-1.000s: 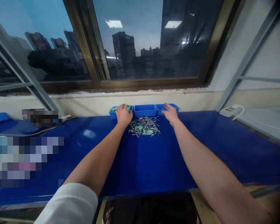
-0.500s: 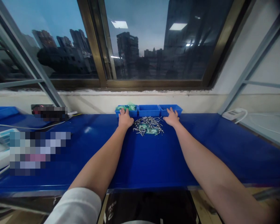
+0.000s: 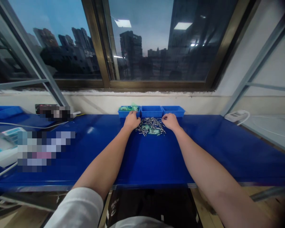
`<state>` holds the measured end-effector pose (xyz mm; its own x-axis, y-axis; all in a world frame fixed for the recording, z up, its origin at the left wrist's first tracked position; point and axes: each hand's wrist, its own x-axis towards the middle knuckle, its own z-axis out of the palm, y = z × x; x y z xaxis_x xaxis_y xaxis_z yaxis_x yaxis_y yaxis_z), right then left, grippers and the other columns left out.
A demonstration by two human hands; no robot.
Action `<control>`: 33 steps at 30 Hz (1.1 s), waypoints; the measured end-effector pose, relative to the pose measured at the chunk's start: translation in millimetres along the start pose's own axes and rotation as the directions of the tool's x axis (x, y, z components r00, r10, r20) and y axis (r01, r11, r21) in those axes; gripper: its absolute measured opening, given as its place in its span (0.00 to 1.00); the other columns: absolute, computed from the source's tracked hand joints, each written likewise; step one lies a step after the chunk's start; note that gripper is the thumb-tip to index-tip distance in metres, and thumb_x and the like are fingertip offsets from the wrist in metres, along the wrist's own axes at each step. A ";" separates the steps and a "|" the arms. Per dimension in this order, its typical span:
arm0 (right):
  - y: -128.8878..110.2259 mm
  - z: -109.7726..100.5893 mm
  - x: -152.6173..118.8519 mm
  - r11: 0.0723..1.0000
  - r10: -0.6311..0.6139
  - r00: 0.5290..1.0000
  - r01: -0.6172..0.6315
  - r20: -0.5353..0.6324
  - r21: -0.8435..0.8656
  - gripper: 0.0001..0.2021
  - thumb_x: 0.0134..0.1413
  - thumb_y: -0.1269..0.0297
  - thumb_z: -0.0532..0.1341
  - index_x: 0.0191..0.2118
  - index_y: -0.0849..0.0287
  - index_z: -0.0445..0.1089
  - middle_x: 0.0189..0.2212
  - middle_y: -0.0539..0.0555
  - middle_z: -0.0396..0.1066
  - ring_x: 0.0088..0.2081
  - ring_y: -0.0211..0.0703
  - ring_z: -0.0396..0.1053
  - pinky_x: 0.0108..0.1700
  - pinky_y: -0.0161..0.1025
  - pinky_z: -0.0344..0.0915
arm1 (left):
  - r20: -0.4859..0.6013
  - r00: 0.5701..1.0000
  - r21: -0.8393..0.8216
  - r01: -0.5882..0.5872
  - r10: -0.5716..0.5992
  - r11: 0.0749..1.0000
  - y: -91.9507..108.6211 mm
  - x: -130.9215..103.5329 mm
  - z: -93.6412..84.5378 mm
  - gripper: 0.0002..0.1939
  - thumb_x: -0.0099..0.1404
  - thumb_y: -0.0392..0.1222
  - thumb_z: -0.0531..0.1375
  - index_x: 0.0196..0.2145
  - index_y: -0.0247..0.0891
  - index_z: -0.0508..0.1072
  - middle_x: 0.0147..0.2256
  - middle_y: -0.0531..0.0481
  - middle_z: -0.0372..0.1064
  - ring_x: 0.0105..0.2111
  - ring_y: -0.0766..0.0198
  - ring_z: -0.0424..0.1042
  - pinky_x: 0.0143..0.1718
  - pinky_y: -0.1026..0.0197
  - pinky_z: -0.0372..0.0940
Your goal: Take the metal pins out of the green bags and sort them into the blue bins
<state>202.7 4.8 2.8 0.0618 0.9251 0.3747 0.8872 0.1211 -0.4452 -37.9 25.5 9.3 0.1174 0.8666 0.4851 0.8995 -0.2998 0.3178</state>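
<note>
A pile of loose, slim metal screws or pins [image 3: 153, 121], too small to name surely, lies on the blue tabletop. Pale green plastic packets [image 3: 154, 130] sit among them. At the pile's left edge, my left hand [image 3: 132, 121] has its fingers bent inward and drawn toward the thumb. My right hand [image 3: 170, 121] is at the right edge, fingers curled and pinched together. What either hand holds, if anything, cannot be made out. Just behind stand three blue bins: the left bin [image 3: 122, 114] contains green plastic material, beside the middle bin [image 3: 152, 111] and right bin [image 3: 177, 111].
The blue table [image 3: 154, 161] runs along a wall under a window. To the left are a white device [image 3: 7, 155], cables, a dark object [image 3: 46, 108] and another blue tray [image 3: 7, 111]. A white power strip [image 3: 236, 115] lies at the right, near a grey metal frame [image 3: 249, 76].
Both hands have moved inward from the bins to the sides of the pile. Their spread fingers have curled in. The view has shifted slightly.
</note>
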 end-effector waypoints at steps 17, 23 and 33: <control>-25.3 15.0 -9.4 0.998 -0.068 0.998 0.068 0.006 -0.017 0.09 0.50 0.72 0.55 0.33 0.62 0.73 0.36 0.62 0.73 0.41 0.47 0.69 0.44 0.37 0.61 | 0.094 0.940 0.057 -0.333 0.327 0.941 14.5 -12.1 3.6 0.20 0.65 0.46 0.50 0.52 0.36 0.65 0.49 0.42 0.66 0.48 0.57 0.66 0.50 0.58 0.60; -31.4 16.4 -10.1 0.914 -0.211 0.978 0.196 0.002 0.356 0.07 0.52 0.68 0.56 0.33 0.60 0.71 0.30 0.53 0.74 0.32 0.39 0.70 0.38 0.35 0.64 | 0.072 0.871 0.087 -0.491 0.486 0.867 28.1 -15.4 0.1 0.14 0.66 0.41 0.51 0.44 0.37 0.71 0.41 0.43 0.70 0.43 0.58 0.69 0.45 0.58 0.62; -32.9 19.0 -6.4 0.750 -0.154 0.988 0.116 0.001 0.651 0.05 0.45 0.67 0.59 0.29 0.61 0.70 0.28 0.54 0.73 0.32 0.39 0.69 0.40 0.39 0.65 | 0.004 0.842 0.001 -0.540 0.540 0.842 32.0 -16.6 2.8 0.12 0.66 0.40 0.51 0.39 0.36 0.73 0.36 0.44 0.72 0.38 0.60 0.71 0.42 0.59 0.62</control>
<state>164.4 1.8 -0.4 -0.0761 0.8958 0.4380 0.3752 0.4327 -0.8198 -9.9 2.6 9.2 0.5863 0.5694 0.5763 0.6944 -0.7196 0.0045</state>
